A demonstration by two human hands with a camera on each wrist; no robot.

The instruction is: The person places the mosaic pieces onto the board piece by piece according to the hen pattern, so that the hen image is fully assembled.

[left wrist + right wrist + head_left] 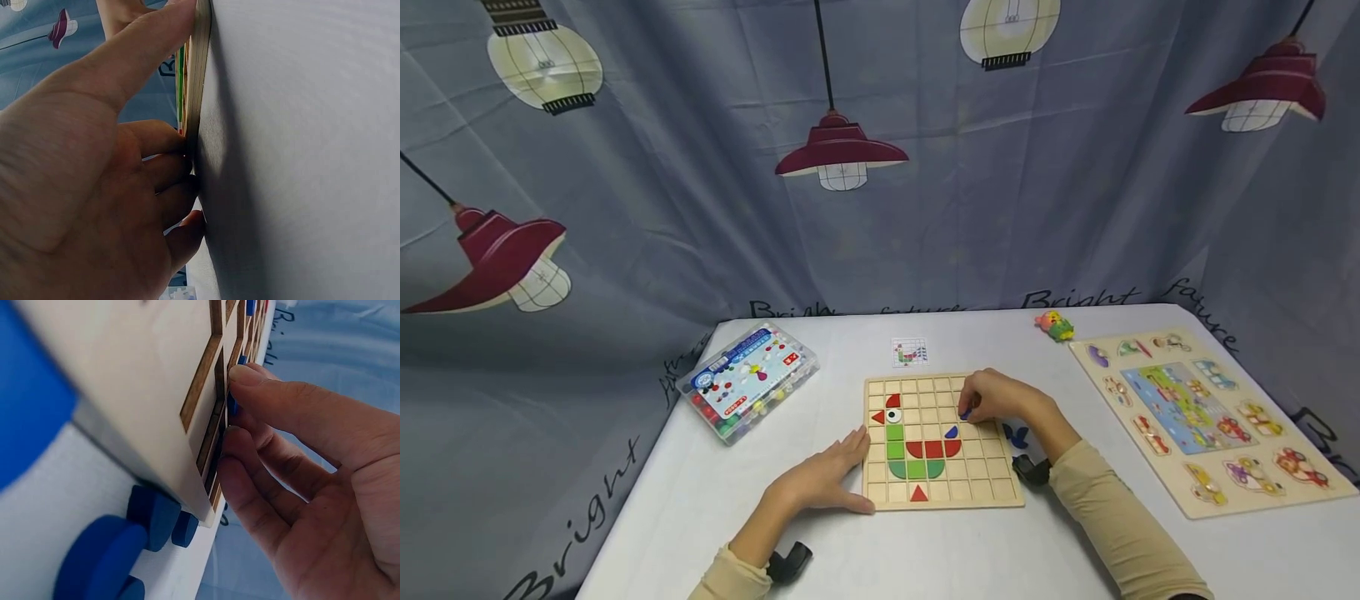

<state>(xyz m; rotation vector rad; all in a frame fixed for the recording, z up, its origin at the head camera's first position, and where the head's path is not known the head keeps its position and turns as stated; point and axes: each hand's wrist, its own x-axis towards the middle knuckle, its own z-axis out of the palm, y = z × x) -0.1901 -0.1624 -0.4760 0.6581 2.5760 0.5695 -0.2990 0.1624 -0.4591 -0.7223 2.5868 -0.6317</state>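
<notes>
A wooden grid board [985, 493] lies on the table, bearing red, green and blue pieces plus a round eye piece [892, 415] arranged like a bird. My left hand [820, 477] rests at its left edge, thumb and fingers extended against the side. Over the right part of the grid, my right hand [996, 395] pinches a small blue piece [232, 405] between thumb and finger, right at the cells. Another blue piece [951, 432] sits in a cell to its lower left. Loose blue pieces [1017, 436] lie beside the board's right edge, close below the right wrist.
Behind the board lies a small picture card [910, 352] with a bird pattern. A clear box [748, 382] of colored pieces stands at the left. On the right is a wooden picture puzzle [1180, 493], with a small colorful toy [1055, 326] near its far corner.
</notes>
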